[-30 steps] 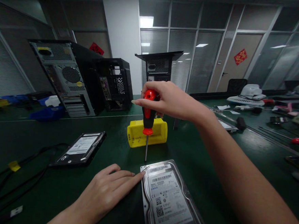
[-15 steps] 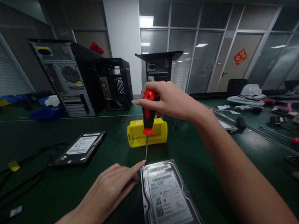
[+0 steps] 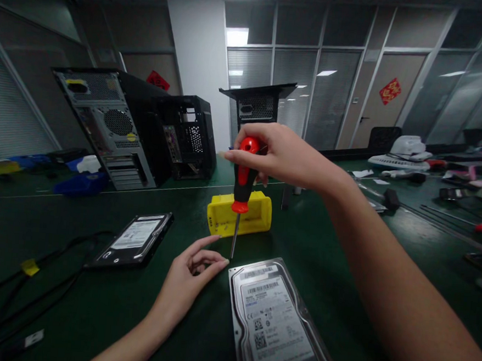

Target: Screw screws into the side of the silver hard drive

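Screwdriver (image 3: 243, 183) – in R hand (image 3: 276, 155), fingers curled round handle; L hand (image 3: 189, 273) part-open, thumb & index apart – nr tip.

white wall column (image 3: 197, 62) btwn dark panels; glass partition w/ grey blinds (image 3: 252, 71); beige door (image 3: 388, 114) w/ red diamond sign (image 3: 390, 91); dim rm, lit ceiling panels.

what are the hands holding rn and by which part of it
The right hand grips a screwdriver by its red and black handle, shaft pointing down. The left hand has no clear hold.
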Action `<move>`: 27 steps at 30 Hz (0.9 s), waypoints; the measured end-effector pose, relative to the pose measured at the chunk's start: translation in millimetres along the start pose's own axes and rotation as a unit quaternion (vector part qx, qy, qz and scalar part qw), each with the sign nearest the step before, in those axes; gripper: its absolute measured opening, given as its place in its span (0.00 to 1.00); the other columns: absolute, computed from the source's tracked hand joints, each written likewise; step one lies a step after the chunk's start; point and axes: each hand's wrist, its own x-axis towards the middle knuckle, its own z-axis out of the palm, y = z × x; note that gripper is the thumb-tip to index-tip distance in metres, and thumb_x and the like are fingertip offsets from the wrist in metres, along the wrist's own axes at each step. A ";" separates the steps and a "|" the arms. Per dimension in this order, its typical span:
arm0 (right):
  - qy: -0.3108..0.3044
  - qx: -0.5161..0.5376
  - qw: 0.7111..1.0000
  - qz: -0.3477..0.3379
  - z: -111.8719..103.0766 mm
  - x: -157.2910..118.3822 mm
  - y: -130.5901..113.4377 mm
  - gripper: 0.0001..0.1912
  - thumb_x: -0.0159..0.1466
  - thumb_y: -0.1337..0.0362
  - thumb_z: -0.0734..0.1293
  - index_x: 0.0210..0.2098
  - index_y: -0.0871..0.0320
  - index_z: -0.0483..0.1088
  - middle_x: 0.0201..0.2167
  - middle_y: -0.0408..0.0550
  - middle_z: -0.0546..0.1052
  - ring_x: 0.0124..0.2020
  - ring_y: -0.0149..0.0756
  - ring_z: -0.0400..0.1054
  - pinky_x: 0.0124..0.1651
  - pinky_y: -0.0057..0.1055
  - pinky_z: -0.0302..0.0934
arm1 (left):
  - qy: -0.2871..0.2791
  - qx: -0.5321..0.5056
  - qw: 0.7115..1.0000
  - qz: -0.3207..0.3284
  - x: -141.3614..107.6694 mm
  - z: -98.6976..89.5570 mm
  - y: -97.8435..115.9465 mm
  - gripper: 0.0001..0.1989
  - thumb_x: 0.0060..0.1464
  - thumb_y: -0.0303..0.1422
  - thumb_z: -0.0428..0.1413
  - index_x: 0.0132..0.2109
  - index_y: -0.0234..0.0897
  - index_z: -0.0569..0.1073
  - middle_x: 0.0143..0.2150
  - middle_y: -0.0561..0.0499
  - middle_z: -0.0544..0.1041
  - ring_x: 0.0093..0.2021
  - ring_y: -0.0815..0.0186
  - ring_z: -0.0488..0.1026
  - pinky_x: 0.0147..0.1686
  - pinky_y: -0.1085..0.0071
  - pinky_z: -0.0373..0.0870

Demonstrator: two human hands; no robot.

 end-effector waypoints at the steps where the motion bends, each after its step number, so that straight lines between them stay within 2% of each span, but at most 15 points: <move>1: 0.000 0.003 1.000 0.000 -0.4 -0.2 0.0 0.18 0.62 0.52 0.62 0.37 0.63 0.66 0.32 0.48 0.70 0.26 0.26 0.63 0.24 0.23 0.57 | -0.008 0.000 1.000 -0.007 -0.4 1.8 0.0 0.31 0.45 0.39 0.61 0.56 0.32 0.65 0.34 0.49 0.80 0.38 0.61 0.76 0.38 0.66 0.70; 7: 0.002 -0.003 1.000 -0.002 0.6 0.7 2.3 0.17 0.62 0.53 0.63 0.36 0.63 0.67 0.31 0.47 0.70 0.25 0.24 0.62 0.23 0.22 0.57 | -0.030 0.019 0.999 -0.020 -3.2 2.4 -3.1 0.31 0.48 0.39 0.60 0.58 0.33 0.62 0.36 0.48 0.81 0.40 0.60 0.77 0.41 0.64 0.69; 16: -0.019 -0.002 1.000 -0.010 2.4 1.5 3.0 0.18 0.61 0.52 0.63 0.36 0.63 0.67 0.31 0.47 0.70 0.26 0.25 0.62 0.24 0.22 0.56 | -0.024 0.022 0.999 -0.002 -4.1 1.6 -6.8 0.30 0.49 0.40 0.60 0.57 0.34 0.63 0.36 0.48 0.81 0.40 0.60 0.77 0.41 0.66 0.70; 23: -0.024 -0.006 1.000 -0.015 4.7 1.2 1.5 0.18 0.61 0.52 0.63 0.36 0.63 0.67 0.30 0.45 0.69 0.24 0.22 0.60 0.23 0.21 0.55 | -0.011 -0.015 1.000 -0.010 -4.8 1.4 -7.5 0.32 0.48 0.38 0.61 0.58 0.32 0.62 0.35 0.49 0.81 0.39 0.61 0.78 0.42 0.66 0.72; 27: -0.023 -0.019 0.999 -0.015 4.9 1.2 -0.5 0.18 0.62 0.52 0.63 0.35 0.64 0.67 0.29 0.45 0.69 0.23 0.22 0.60 0.23 0.21 0.54 | -0.005 0.022 1.000 0.014 -7.5 1.3 -6.7 0.30 0.50 0.38 0.59 0.58 0.35 0.62 0.36 0.49 0.80 0.40 0.61 0.78 0.42 0.66 0.73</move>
